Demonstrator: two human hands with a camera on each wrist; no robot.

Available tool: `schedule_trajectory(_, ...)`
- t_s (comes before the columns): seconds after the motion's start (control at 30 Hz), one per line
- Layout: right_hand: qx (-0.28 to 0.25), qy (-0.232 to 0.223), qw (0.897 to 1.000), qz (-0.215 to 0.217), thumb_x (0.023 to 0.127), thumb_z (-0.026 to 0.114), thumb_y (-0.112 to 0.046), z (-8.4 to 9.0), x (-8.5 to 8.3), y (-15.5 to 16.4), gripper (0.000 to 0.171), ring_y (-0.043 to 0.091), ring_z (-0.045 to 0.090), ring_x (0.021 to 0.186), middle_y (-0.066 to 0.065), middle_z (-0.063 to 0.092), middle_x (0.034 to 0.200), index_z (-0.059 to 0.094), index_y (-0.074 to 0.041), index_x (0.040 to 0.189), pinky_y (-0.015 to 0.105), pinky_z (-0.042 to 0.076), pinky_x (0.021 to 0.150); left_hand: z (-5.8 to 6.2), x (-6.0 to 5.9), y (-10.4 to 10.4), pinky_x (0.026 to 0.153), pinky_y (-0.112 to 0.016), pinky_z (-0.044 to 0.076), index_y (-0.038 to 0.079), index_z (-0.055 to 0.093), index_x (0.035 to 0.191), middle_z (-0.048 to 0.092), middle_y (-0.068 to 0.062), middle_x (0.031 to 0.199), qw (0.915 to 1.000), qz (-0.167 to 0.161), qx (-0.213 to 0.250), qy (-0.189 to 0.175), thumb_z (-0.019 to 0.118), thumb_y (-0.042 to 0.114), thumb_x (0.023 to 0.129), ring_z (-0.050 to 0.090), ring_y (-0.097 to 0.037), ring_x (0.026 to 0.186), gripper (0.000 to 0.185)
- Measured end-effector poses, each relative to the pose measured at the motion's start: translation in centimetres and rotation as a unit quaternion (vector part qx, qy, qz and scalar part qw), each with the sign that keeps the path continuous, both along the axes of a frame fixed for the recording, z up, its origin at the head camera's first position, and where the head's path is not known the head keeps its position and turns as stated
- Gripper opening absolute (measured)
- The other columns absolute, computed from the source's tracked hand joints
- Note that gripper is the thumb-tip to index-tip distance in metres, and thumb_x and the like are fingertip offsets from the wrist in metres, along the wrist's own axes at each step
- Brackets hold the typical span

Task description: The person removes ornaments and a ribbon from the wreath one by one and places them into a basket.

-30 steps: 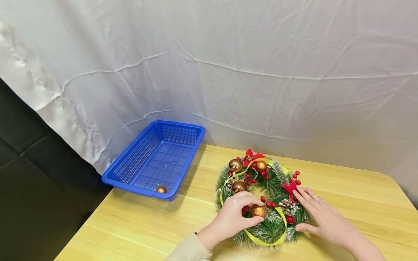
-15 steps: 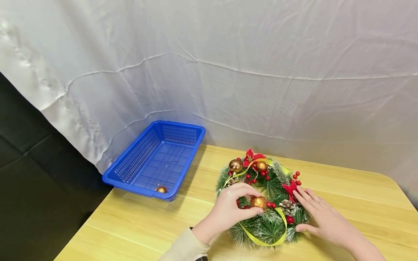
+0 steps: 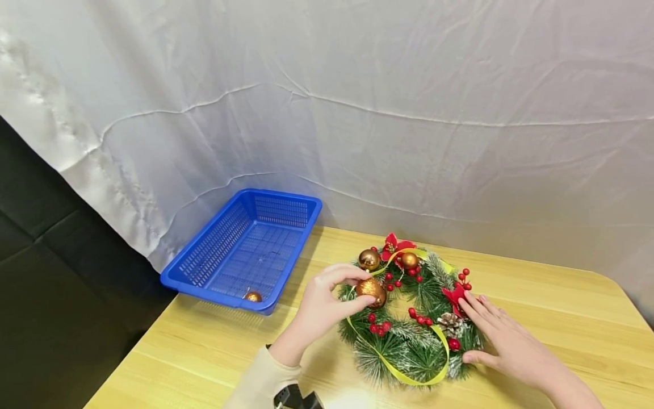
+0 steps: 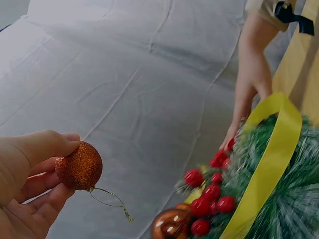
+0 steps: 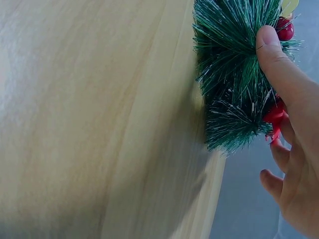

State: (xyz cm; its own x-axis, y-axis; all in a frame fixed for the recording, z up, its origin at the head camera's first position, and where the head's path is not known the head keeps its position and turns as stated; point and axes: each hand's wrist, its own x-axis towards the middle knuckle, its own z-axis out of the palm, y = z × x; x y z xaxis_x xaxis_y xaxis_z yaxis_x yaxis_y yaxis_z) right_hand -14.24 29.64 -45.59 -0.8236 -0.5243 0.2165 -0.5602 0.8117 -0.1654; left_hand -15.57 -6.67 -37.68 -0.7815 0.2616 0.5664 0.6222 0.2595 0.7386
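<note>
A blue basket [image 3: 214, 297] held a copper bauble [image 3: 253, 296] at its near end. Rightward, the left hand [image 3: 324, 304] pinched a glitter ball [image 3: 369, 289] — cord dangling — over the left side of the wreath [image 3: 424, 355], whose right edge the right hand [image 3: 516, 346] touched, fingers extended.

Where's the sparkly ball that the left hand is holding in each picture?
Head: the sparkly ball is below and a little right of the middle, pinched by the left hand.
Left wrist: the sparkly ball is at the lower left.
Right wrist: it isn't in this picture.
Shared landmark: the green wreath, lower right in the head and left wrist views, upper right in the right wrist view.
</note>
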Motion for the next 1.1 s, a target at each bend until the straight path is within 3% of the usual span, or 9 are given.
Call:
schedule_trajectory(0.33,-0.001,0.0,1.0,0.001,0.08,0.067,-0.054,0.2,0.1,0.0,0.096,0.009,-0.007,0.141,0.012,0.018,0.157,0.02,-0.013,0.153,0.014,-0.011,0.106,0.1,-0.8,-3.9,0.087,-0.03,0.053,0.005,0.071,0.101,0.068,-0.002,0.101,0.998,0.036,0.053,-0.003,0.083,0.005,0.071,0.063,-0.018,0.092,0.032)
schedule_trajectory(0.47,0.001,-0.004,1.0,0.001,0.079,0.067,-0.055,0.2,0.1,-0.1,0.097,0.011,-0.005,0.142,0.012,0.018,0.157,0.02,-0.014,0.153,0.013,-0.011,0.106,0.3,-0.9,-5.4,0.087,-0.03,0.052,0.005,0.072,0.1,0.068,-0.003,0.099,0.9956,0.079,0.05,-0.006,0.083,0.003,0.07,0.064,-0.019,0.089,0.033)
schedule_trajectory(0.57,0.003,-0.006,1.0,-0.001,0.079,0.066,-0.056,0.2,0.0,-0.1,0.097,0.011,-0.005,0.142,0.011,0.018,0.157,0.02,-0.015,0.153,0.012,-0.011,0.106,1.3,-0.4,-6.2,0.087,-0.032,0.053,-0.001,0.071,0.099,0.068,-0.01,0.098,0.9941,0.094,0.054,-0.005,0.082,-0.003,0.07,0.064,-0.023,0.087,0.031)
schedule_trajectory(0.73,0.004,0.002,1.0,0.003,0.079,0.067,-0.056,0.2,0.0,-0.1,0.097,0.011,-0.005,0.142,0.011,0.019,0.157,0.021,-0.013,0.153,0.013,-0.011,0.106,2.5,0.6,-7.3,0.085,-0.035,0.054,-0.01,0.068,0.098,0.065,-0.02,0.099,0.9931,0.09,0.075,-0.011,0.078,-0.012,0.071,0.062,-0.028,0.089,0.029)
schedule_trajectory(0.83,0.004,0.006,1.0,0.007,0.079,0.067,-0.055,0.2,0.0,-0.1,0.097,0.01,-0.005,0.142,0.012,0.019,0.156,0.021,-0.013,0.153,0.014,-0.011,0.107,1.9,0.5,-8.3,0.084,-0.033,0.054,-0.009,0.068,0.098,0.065,-0.02,0.1,0.992,0.1,0.076,-0.01,0.077,-0.012,0.071,0.063,-0.026,0.088,0.029)
schedule_trajectory(1.0,0.005,0.005,1.0,0.005,0.079,0.067,-0.056,0.1,-0.1,-0.1,0.097,0.01,-0.005,0.142,0.012,0.02,0.156,0.021,-0.013,0.153,0.013,-0.01,0.107,-0.4,-0.6,-10.7,0.086,-0.027,0.053,-0.003,0.07,0.101,0.066,-0.015,0.103,0.9877,0.124,0.091,-0.027,0.079,-0.007,0.072,0.063,-0.019,0.09,0.03)
schedule_trajectory(1.1,0.005,0.008,1.0,0.005,0.078,0.067,-0.056,0.1,-0.1,-0.1,0.097,0.011,-0.004,0.142,0.012,0.02,0.156,0.021,-0.013,0.153,0.013,-0.01,0.107,-1.3,-1.1,-12.0,0.076,-0.022,0.055,0.002,0.071,0.101,0.067,-0.012,0.104,0.9823,0.148,0.102,-0.055,0.08,-0.001,0.073,0.064,-0.015,0.09,0.029)
